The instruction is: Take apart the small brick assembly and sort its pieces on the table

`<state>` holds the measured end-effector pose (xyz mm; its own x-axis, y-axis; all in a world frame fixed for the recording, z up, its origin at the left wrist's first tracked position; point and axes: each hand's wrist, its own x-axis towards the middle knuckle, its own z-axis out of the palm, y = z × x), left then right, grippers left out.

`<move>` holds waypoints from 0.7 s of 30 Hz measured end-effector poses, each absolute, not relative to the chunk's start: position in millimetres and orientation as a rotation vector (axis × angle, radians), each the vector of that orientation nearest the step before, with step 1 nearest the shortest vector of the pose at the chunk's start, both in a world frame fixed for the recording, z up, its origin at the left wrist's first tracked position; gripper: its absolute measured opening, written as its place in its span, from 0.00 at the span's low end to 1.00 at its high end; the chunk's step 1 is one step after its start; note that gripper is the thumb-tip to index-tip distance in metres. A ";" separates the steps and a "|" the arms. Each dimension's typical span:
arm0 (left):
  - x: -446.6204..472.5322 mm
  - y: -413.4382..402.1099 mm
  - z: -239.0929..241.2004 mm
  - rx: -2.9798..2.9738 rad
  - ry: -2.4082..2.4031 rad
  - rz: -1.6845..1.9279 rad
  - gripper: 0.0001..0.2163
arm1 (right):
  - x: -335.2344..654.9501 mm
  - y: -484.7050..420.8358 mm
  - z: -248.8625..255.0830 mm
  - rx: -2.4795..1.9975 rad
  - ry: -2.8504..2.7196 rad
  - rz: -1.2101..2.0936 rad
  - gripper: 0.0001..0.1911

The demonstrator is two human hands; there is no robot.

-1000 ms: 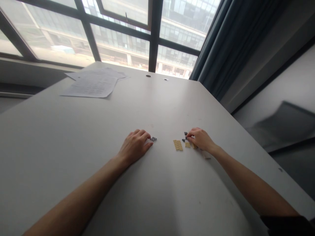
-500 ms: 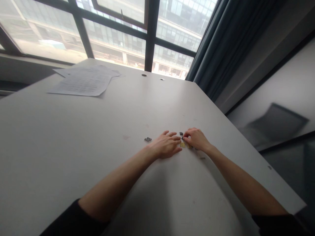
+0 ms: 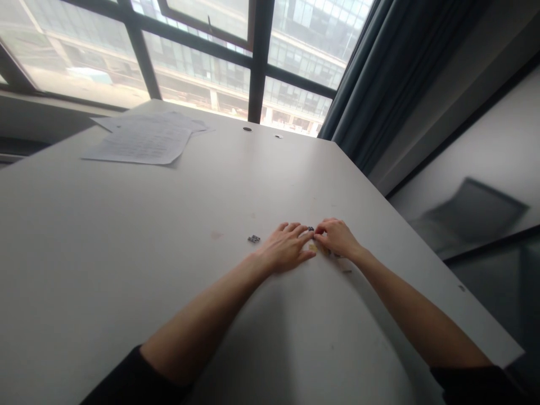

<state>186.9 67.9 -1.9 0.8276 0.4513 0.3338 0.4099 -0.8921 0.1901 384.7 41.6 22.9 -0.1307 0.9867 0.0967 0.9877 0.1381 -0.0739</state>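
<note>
Tbl (image 3: 169, 225): 2 hands (image 3: 287, 247) (image 3: 336, 237) by approx. 2 yellow pcs (image 3: 313, 247); 1 gray clump (image 3: 253, 239).

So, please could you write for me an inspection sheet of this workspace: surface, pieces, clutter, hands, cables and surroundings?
Surface: white table, faint reddish marks.
Small pieces: grey pieces together, beside the left wrist; yellow pieces between the hands, partly hidden; dark piece near both hands' fingertips.
Clutter: printed papers overlapping at far left.
Hands: left hand spread, palm down; right hand with fingers bent together, grip unclear.
Cables: nothing seen.
Surroundings: window beyond the far edge; dark curtain at right.
</note>
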 end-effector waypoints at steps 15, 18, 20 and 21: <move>88.3 36.4 -17.9 2.758 1.341 0.451 0.38 | 390.9 16.4 23.7 -1.840 -1.988 -0.114 0.07; 100.0 33.2 -23.3 2.717 1.337 0.309 0.43 | 394.5 6.3 23.1 -1.832 -1.972 -0.126 0.08; 105.0 40.7 -23.6 2.713 1.294 0.253 0.43 | 400.5 -3.8 24.4 -1.824 -1.950 -0.143 0.08; 107.3 46.8 -23.0 2.720 1.261 0.241 0.43 | 404.6 -9.6 25.1 -1.822 -1.933 -0.153 0.08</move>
<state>107.3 46.8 -23.0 0.6374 0.7654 0.0884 0.7441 -0.6413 0.1872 404.6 -9.6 25.1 -0.0022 0.9121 0.4100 0.9652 0.1092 -0.2376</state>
